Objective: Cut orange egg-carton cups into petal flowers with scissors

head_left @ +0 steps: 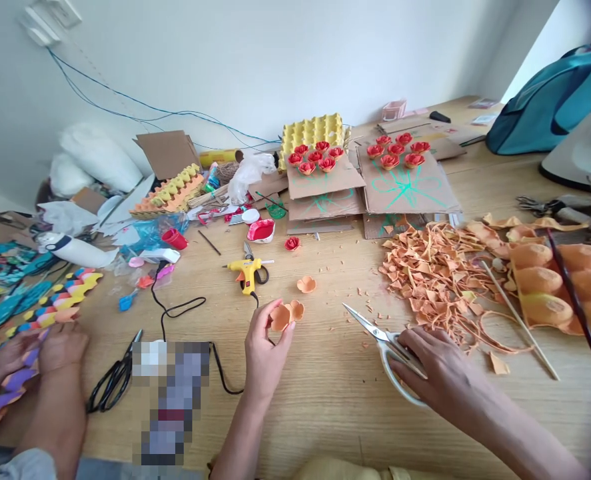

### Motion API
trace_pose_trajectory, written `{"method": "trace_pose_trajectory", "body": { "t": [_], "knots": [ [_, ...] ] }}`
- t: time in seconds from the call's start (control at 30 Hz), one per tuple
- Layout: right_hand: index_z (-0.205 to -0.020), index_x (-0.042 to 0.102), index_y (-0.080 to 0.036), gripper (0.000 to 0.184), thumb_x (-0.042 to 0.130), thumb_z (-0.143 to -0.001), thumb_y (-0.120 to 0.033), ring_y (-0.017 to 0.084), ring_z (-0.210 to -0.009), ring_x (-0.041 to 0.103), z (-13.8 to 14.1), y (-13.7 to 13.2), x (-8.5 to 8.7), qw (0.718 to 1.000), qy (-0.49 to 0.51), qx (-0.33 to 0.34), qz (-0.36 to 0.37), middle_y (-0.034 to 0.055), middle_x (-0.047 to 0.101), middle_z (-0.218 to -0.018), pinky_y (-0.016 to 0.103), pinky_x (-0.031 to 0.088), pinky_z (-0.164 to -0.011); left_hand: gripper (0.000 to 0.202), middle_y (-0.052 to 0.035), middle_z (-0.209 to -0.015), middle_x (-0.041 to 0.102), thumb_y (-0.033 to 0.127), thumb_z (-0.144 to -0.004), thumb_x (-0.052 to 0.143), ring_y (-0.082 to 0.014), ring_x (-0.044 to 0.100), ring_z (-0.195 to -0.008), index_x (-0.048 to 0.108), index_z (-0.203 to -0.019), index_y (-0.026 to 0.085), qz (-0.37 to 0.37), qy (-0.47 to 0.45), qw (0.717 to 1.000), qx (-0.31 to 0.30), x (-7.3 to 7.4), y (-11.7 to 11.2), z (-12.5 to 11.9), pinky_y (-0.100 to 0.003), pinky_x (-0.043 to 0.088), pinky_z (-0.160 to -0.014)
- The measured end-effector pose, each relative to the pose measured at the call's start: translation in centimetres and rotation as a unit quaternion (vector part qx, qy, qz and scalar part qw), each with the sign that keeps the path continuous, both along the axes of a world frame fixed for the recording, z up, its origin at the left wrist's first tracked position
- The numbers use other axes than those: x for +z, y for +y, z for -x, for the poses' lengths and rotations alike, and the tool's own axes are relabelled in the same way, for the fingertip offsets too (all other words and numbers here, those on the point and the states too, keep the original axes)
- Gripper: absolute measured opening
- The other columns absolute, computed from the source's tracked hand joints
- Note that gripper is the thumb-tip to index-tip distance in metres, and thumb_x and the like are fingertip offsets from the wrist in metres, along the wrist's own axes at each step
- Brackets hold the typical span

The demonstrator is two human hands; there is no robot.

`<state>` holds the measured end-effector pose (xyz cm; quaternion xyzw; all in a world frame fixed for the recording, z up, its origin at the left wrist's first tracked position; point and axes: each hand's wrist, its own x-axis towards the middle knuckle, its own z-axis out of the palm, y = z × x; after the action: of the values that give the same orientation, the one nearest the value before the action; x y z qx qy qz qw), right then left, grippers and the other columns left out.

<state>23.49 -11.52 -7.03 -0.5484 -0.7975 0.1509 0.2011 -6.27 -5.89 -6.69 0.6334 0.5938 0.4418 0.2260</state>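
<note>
My left hand (268, 350) pinches orange petal-edged egg-carton cups (281, 317), seemingly two side by side, a little above the table. Another orange cup (306, 285) lies just beyond it. On the right, my right hand (422, 357) is closed over the pale handles of the scissors (375, 331), whose blades point up and left, slightly apart. The hand itself hides part of the handles. A yellow glue gun (248, 273) lies past my left hand, over dark-handled scissors. One red paper flower (292, 244) sits farther back.
Orange carton scraps (430, 280) are heaped at right beside an orange egg tray (540, 287) with a brush on it. Cardboard sheets (405, 190) bear red flowers. Black scissors (115, 377) and a blurred-out object (178, 400) lie left, near another person's hands (62, 347).
</note>
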Motion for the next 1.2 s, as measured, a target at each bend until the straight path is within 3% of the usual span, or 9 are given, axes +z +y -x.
{"method": "trace_pose_trajectory", "body": {
  "t": [0.23, 0.4, 0.5, 0.6, 0.67, 0.87, 1.07, 1.13, 1.2],
  "knots": [
    [-0.082, 0.057, -0.024, 0.015, 0.056, -0.096, -0.029, 0.019, -0.063, 0.059, 2.2, -3.3, 0.2, 0.992, -0.084, 0.081, -0.044, 0.0019, 0.063, -0.075, 0.036, 0.039, -0.068, 0.039, -0.0067, -0.108, 0.066, 0.017, -0.084, 0.068, -0.0227, 0.062, -0.099, 0.056, -0.120, 0.024, -0.072, 0.142, 0.986, -0.054, -0.4, -1.7, -0.9, -0.040, 0.051, -0.090],
    [-0.084, 0.058, -0.025, 0.010, 0.061, -0.093, -0.029, 0.019, -0.065, 0.059, 3.7, -3.9, -0.3, 0.986, -0.129, 0.102, -0.023, 0.0017, 0.064, -0.079, 0.035, 0.038, -0.068, 0.040, -0.0055, -0.106, 0.066, 0.018, -0.081, 0.071, -0.0259, 0.063, -0.100, 0.057, -0.117, 0.027, -0.035, 0.168, 0.979, -0.107, -1.0, -2.3, -0.9, -0.043, 0.052, -0.090],
    [-0.085, 0.056, -0.024, 0.012, 0.057, -0.095, -0.031, 0.019, -0.064, 0.060, 2.6, -2.8, -0.7, 0.985, -0.161, 0.060, -0.017, 0.0018, 0.063, -0.078, 0.034, 0.037, -0.066, 0.042, -0.0054, -0.108, 0.064, 0.015, -0.079, 0.073, -0.0260, 0.063, -0.103, 0.057, -0.117, 0.027, -0.010, 0.145, 0.982, -0.120, -1.1, -2.7, -0.8, -0.043, 0.053, -0.091],
    [-0.082, 0.051, -0.023, 0.023, 0.049, -0.098, -0.039, 0.019, -0.057, 0.058, 1.1, -2.0, -0.5, 0.974, -0.208, -0.074, -0.048, 0.0020, 0.060, -0.073, 0.033, 0.037, -0.061, 0.045, -0.0052, -0.107, 0.062, 0.011, -0.079, 0.071, -0.0254, 0.063, -0.102, 0.055, -0.118, 0.027, -0.001, 0.119, 0.984, -0.130, -1.2, -3.2, -0.8, -0.042, 0.053, -0.091],
    [-0.085, 0.049, -0.022, 0.025, 0.046, -0.099, -0.042, 0.019, -0.058, 0.059, 1.5, -2.3, 0.0, 0.970, -0.207, -0.119, -0.049, 0.0026, 0.060, -0.074, 0.033, 0.038, -0.060, 0.045, -0.0051, -0.104, 0.062, 0.010, -0.080, 0.069, -0.0250, 0.063, -0.098, 0.055, -0.119, 0.027, 0.009, 0.108, 0.984, -0.142, -1.2, -3.4, -0.9, -0.042, 0.054, -0.089],
    [-0.087, 0.051, -0.025, 0.013, 0.054, -0.096, -0.033, 0.021, -0.063, 0.063, 6.7, -4.1, 0.2, 0.980, -0.200, 0.017, 0.001, 0.0016, 0.063, -0.078, 0.033, 0.042, -0.063, 0.039, -0.0038, -0.100, 0.062, 0.008, -0.075, 0.072, -0.0245, 0.065, -0.093, 0.056, -0.107, 0.026, 0.056, 0.079, 0.983, -0.156, -1.2, -3.7, -0.8, -0.042, 0.056, -0.083],
    [-0.083, 0.046, -0.024, 0.022, 0.048, -0.098, -0.039, 0.021, -0.051, 0.062, 4.0, -3.0, -0.8, 0.964, -0.213, -0.157, -0.014, 0.0017, 0.060, -0.070, 0.030, 0.036, -0.050, 0.045, -0.0029, -0.103, 0.062, 0.007, -0.074, 0.071, -0.0236, 0.067, -0.092, 0.055, -0.112, 0.027, 0.056, 0.091, 0.979, -0.174, -2.1, -3.5, -0.2, -0.038, 0.057, -0.080],
    [-0.082, 0.045, -0.024, 0.023, 0.047, -0.098, -0.040, 0.020, -0.053, 0.063, 3.9, -3.3, -0.6, 0.965, -0.206, -0.159, -0.018, 0.0002, 0.059, -0.068, 0.030, 0.038, -0.051, 0.043, -0.0026, -0.102, 0.060, 0.008, -0.078, 0.068, -0.0223, 0.067, -0.091, 0.056, -0.114, 0.028, 0.057, 0.104, 0.975, -0.187, -2.2, -3.5, -0.2, -0.037, 0.057, -0.079],
    [-0.083, 0.046, -0.024, 0.021, 0.049, -0.098, -0.038, 0.019, -0.052, 0.062, 4.8, -3.9, -0.2, 0.974, -0.199, -0.102, -0.021, -0.0007, 0.060, -0.070, 0.031, 0.042, -0.056, 0.040, -0.0028, -0.102, 0.059, 0.008, -0.081, 0.066, -0.0216, 0.066, -0.090, 0.056, -0.115, 0.028, 0.061, 0.114, 0.973, -0.192, -2.2, -3.7, -0.4, -0.037, 0.056, -0.079]
  ]
}}
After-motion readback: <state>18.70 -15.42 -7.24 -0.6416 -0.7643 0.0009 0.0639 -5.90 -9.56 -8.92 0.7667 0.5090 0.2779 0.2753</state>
